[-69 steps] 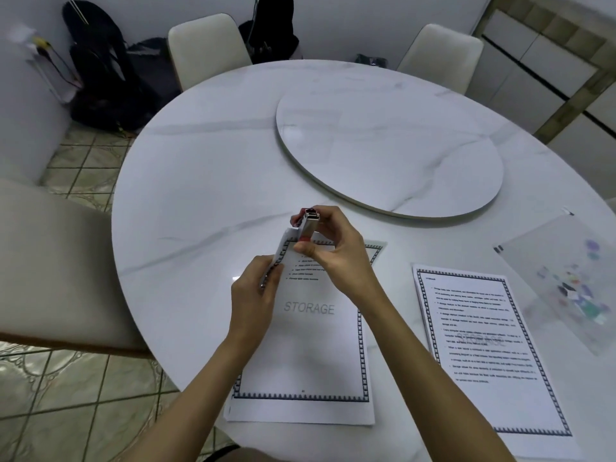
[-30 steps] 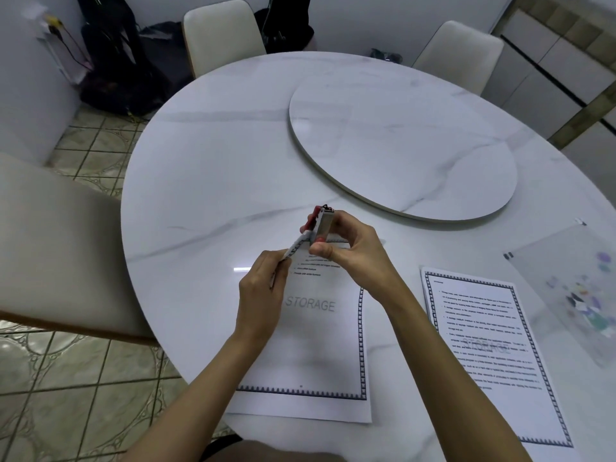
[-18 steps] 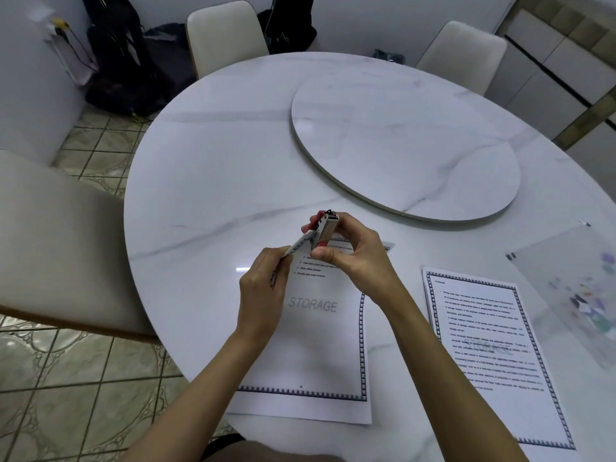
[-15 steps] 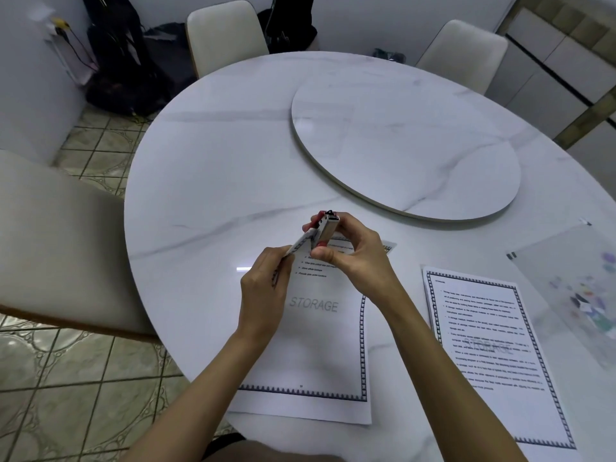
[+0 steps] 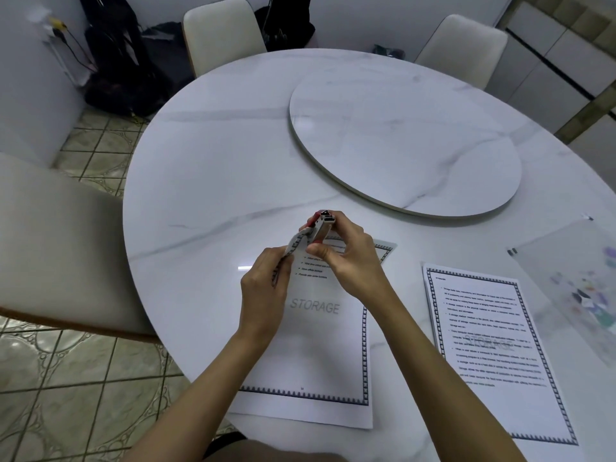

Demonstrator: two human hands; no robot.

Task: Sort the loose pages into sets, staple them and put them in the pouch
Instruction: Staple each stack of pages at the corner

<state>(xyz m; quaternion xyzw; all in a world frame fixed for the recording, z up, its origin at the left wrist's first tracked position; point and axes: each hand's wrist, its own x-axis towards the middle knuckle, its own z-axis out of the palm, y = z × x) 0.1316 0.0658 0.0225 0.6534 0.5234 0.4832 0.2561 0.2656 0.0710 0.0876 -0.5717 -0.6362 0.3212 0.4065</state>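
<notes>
A set of white pages with a dark patterned border and the word STORAGE [image 5: 320, 348] lies on the table in front of me. My left hand [image 5: 265, 291] pinches its upper left corner and bends it up off the table. My right hand [image 5: 346, 258] grips a small red and silver stapler [image 5: 322, 226], whose jaws sit over that lifted corner. A second bordered set of pages [image 5: 493, 348] lies flat to the right. The translucent pouch [image 5: 580, 291] with colourful prints lies at the far right edge.
The round white marble table [image 5: 213, 181] carries a raised turntable [image 5: 403, 138] behind my hands. Cream chairs stand at the left [image 5: 56, 248] and behind the table [image 5: 220, 31]. Dark bags [image 5: 123, 71] sit on the tiled floor at the back left.
My hands and the stapler stay on the page corner with only slight shifts. The view has shifted a little.
</notes>
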